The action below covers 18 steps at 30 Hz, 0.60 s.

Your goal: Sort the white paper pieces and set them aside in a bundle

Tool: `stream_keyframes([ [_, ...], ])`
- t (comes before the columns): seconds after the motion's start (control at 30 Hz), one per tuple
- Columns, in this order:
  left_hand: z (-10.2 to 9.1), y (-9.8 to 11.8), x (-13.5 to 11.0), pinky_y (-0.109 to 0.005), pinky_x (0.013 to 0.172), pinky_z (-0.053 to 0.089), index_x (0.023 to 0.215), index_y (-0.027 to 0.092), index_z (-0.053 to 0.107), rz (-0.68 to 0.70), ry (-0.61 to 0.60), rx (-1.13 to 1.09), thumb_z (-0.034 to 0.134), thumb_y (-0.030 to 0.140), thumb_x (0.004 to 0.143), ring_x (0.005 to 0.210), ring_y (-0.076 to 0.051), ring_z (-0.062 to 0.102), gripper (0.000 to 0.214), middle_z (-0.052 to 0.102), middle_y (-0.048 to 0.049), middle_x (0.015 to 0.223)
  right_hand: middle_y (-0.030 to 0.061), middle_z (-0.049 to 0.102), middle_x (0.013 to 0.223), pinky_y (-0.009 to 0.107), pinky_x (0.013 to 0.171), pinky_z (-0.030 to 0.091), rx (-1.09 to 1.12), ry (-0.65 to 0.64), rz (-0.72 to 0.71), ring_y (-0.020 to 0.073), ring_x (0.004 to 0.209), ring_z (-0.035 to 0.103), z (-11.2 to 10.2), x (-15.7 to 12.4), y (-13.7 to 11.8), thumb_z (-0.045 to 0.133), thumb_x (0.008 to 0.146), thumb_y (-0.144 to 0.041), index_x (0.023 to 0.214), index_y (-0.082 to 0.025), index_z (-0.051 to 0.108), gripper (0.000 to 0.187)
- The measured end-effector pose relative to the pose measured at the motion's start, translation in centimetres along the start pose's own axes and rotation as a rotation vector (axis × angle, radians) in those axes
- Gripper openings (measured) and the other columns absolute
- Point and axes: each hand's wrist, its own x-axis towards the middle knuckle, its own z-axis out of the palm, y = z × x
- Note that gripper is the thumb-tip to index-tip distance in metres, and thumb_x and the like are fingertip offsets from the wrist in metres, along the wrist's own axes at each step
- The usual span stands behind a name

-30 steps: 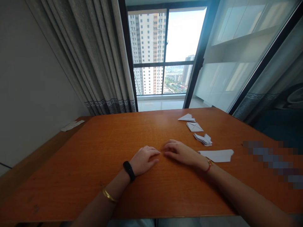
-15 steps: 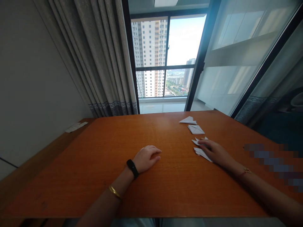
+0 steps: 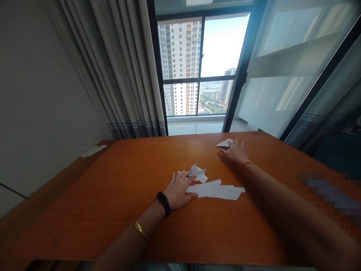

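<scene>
My left hand point(image 3: 179, 188) lies flat on the orange wooden table point(image 3: 113, 210), fingers spread, its fingertips on a small crumpled folded white paper point(image 3: 197, 172) and at the left end of a long flat folded paper point(image 3: 217, 191). My right hand point(image 3: 235, 152) is stretched to the far side, fingers flat over folded paper there, with a white triangular folded paper point(image 3: 225, 143) showing at its fingertips. A black band and a gold bangle are on my left wrist, a thin red bracelet on my right.
A white paper slip point(image 3: 93, 151) lies on the lower wooden ledge at the far left. Grey curtains point(image 3: 121, 67) and a tall window point(image 3: 197, 67) stand behind the table. A blurred patch covers the table's right side.
The folded papers have moved from the right side to the table's middle by my left hand. My right hand has gone from the paper pile out to the far folded pieces.
</scene>
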Motion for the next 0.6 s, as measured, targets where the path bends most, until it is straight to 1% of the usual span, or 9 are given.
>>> stream_keyframes([
  [0.07,-0.2,-0.2,0.0,-0.067,0.107,0.011,0.134,0.03,0.044,-0.03,0.034,0.016,0.06,0.041,0.082,0.132,-0.031,0.034,0.055,0.045,-0.0084,0.139,0.0269,0.054,0.122,0.059,0.1,0.03,-0.02,-0.109,-0.005,0.0402,0.122,0.044,0.5,-0.4,1.2,0.05,0.087,-0.043,0.103,-0.01,0.063,0.04],
  [0.13,-0.4,-0.4,0.0,-0.071,0.105,0.003,0.132,0.03,0.045,-0.059,0.076,0.043,0.057,0.036,0.085,0.129,-0.03,0.037,0.049,0.049,-0.0078,0.135,0.0199,0.06,0.119,0.051,0.102,0.034,0.028,-0.192,-0.126,0.0323,0.117,0.051,1.4,-3.0,0.2,0.048,0.089,-0.038,0.102,-0.014,0.065,0.032],
  [0.17,-0.5,-0.4,0.0,-0.072,0.104,0.0,0.132,0.03,0.045,-0.074,0.094,0.056,0.056,0.035,0.085,0.129,-0.03,0.037,0.048,0.049,-0.008,0.136,0.0145,0.059,0.123,0.045,0.105,0.034,0.065,-0.229,-0.21,0.0273,0.119,0.051,1.8,-4.6,-0.8,0.047,0.09,-0.036,0.107,-0.018,0.063,0.03],
  [0.23,-0.6,-0.5,-0.1,-0.073,0.103,0.0,0.135,0.03,0.04,-0.101,0.119,0.069,0.055,0.038,0.086,0.131,-0.03,0.034,0.052,0.044,-0.0091,0.141,0.0118,0.049,0.137,0.046,0.108,0.032,0.249,-0.262,-0.427,0.0259,0.13,0.04,2.2,-7.7,-3.5,0.044,0.092,-0.036,0.125,-0.02,0.054,0.038],
  [0.3,-0.6,-0.4,-0.2,-0.073,0.103,0.005,0.139,0.029,0.034,-0.112,0.127,0.064,0.055,0.044,0.085,0.133,-0.031,0.03,0.06,0.036,-0.0102,0.146,0.0082,0.047,0.139,0.044,0.108,0.033,0.449,-0.315,-0.494,0.0224,0.13,0.041,2.1,-9.2,-5.7,0.041,0.093,-0.038,0.131,-0.023,0.048,0.041],
  [0.37,-0.6,-0.4,-0.3,-0.072,0.103,0.008,0.143,0.029,0.027,-0.108,0.113,0.047,0.054,0.049,0.084,0.135,-0.032,0.026,0.067,0.031,-0.0108,0.149,0.0076,0.055,0.131,0.041,0.103,0.039,0.607,-0.298,-0.443,0.0203,0.121,0.05,1.8,-8.2,-6.4,0.038,0.094,-0.039,0.128,-0.023,0.05,0.039],
  [0.43,-0.6,-0.3,-0.4,-0.072,0.103,0.008,0.144,0.03,0.024,-0.097,0.077,0.027,0.053,0.056,0.083,0.136,-0.034,0.024,0.073,0.028,-0.0114,0.151,0.0086,0.061,0.122,0.039,0.098,0.044,0.631,-0.207,-0.345,0.0202,0.113,0.056,1.5,-5.4,-5.5,0.034,0.095,-0.038,0.122,-0.021,0.054,0.038],
  [0.53,-0.6,-0.5,-0.5,-0.074,0.101,0.005,0.145,0.03,0.024,-0.068,0.013,0.005,0.055,0.068,0.074,0.138,-0.037,0.019,0.086,0.024,-0.013,0.152,0.0145,0.057,0.127,0.037,0.099,0.04,0.278,-0.059,-0.177,0.0224,0.116,0.053,1.4,-0.3,-1.9,0.037,0.092,-0.032,0.126,-0.013,0.052,0.041],
  [0.6,-0.5,-0.6,-0.5,-0.075,0.1,0.001,0.145,0.03,0.024,-0.039,-0.031,-0.007,0.06,0.072,0.065,0.139,-0.04,0.016,0.097,0.021,-0.0142,0.153,0.0234,0.049,0.133,0.043,0.103,0.034,0.034,-0.017,-0.11,0.031,0.126,0.042,1.4,2.1,0.7,0.05,0.084,-0.029,0.128,-0.004,0.049,0.05],
])
